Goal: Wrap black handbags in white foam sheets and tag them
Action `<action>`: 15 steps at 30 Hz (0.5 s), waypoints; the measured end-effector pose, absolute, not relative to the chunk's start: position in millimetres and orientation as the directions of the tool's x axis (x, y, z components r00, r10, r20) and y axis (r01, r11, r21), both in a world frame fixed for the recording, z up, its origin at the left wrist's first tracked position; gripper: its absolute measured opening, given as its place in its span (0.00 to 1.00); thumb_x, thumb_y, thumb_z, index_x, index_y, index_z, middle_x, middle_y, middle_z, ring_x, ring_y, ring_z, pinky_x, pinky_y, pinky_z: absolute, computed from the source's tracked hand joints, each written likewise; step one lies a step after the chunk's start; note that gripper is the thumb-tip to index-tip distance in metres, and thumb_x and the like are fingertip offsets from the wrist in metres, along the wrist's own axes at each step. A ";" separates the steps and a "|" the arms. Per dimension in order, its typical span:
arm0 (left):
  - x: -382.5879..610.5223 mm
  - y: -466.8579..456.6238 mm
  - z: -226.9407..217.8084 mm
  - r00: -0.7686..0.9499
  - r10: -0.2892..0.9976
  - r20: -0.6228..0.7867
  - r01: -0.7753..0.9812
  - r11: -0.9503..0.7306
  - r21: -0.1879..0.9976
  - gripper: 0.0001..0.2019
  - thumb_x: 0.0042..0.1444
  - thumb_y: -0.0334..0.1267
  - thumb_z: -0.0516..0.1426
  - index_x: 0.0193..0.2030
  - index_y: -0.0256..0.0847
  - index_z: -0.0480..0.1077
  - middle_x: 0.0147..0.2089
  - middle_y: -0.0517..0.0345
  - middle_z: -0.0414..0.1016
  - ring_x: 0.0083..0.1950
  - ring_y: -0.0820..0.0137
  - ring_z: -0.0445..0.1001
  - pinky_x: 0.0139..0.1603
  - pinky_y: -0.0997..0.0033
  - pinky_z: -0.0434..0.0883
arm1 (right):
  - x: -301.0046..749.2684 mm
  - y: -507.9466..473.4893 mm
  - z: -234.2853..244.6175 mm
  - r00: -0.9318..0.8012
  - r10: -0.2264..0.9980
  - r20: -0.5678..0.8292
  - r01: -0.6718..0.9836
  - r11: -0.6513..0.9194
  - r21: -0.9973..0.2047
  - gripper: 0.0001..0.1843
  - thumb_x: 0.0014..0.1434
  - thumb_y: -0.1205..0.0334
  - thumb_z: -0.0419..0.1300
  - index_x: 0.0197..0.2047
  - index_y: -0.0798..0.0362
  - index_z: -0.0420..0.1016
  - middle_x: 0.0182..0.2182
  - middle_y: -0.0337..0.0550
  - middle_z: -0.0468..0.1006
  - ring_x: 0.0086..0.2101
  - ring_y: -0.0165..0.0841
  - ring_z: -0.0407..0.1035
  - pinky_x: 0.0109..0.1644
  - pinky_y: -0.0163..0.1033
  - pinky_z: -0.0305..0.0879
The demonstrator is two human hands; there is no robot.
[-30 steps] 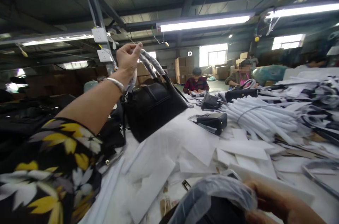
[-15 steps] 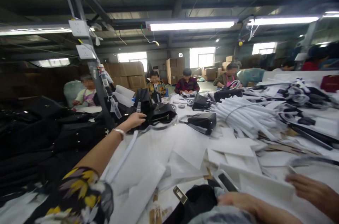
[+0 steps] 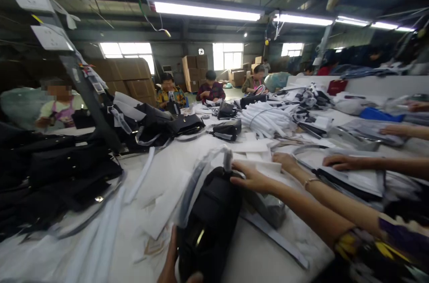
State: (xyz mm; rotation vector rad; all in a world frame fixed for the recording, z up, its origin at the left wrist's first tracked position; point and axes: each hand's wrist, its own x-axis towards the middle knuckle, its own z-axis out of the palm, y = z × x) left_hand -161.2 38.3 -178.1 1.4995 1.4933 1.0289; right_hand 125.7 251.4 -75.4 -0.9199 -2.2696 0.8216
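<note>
The left hand (image 3: 172,256) had come back from the far heap of bags (image 3: 161,126) and clasped the near end of the black handbag (image 3: 211,211) at the bottom edge of the frame (only a thumb and a fingertip showed). The handbag lay on the counter (image 3: 254,251), lower middle. The right hand (image 3: 251,179) rested open, fingers stretched, on its far end beside the plastic-wrapped handle (image 3: 196,182). Just right of it, another hand with a bracelet (image 3: 284,162) lay on white sheets (image 3: 258,144).
</note>
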 end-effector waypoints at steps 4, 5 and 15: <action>-123.4 44.2 -176.5 -0.424 0.898 0.115 0.308 0.023 0.951 0.45 0.57 0.53 0.59 0.75 0.46 0.41 0.73 0.46 0.54 0.74 0.51 0.50 0.73 0.45 0.50 | 95.3 250.3 -77.1 -0.552 0.802 0.227 0.526 0.546 -0.652 0.13 0.65 0.57 0.55 0.50 0.53 0.71 0.44 0.46 0.81 0.44 0.39 0.74 0.50 0.41 0.65; -120.8 45.8 -171.4 -0.490 0.865 0.105 0.261 0.030 0.965 0.41 0.56 0.54 0.60 0.72 0.42 0.51 0.70 0.44 0.60 0.72 0.49 0.55 0.72 0.46 0.52 | 89.1 248.2 -74.2 -0.533 0.815 0.228 0.555 0.540 -0.633 0.11 0.66 0.58 0.54 0.48 0.53 0.71 0.42 0.46 0.81 0.42 0.38 0.73 0.49 0.40 0.64; -172.9 -0.2 -106.9 -0.473 0.838 -0.272 -0.184 0.208 0.961 0.28 0.54 0.57 0.62 0.52 0.34 0.73 0.37 0.48 0.81 0.38 0.56 0.81 0.38 0.59 0.79 | 89.1 184.8 -32.6 -0.461 0.845 0.270 0.642 0.528 -0.557 0.12 0.61 0.56 0.58 0.29 0.53 0.71 0.32 0.49 0.77 0.40 0.43 0.70 0.45 0.41 0.57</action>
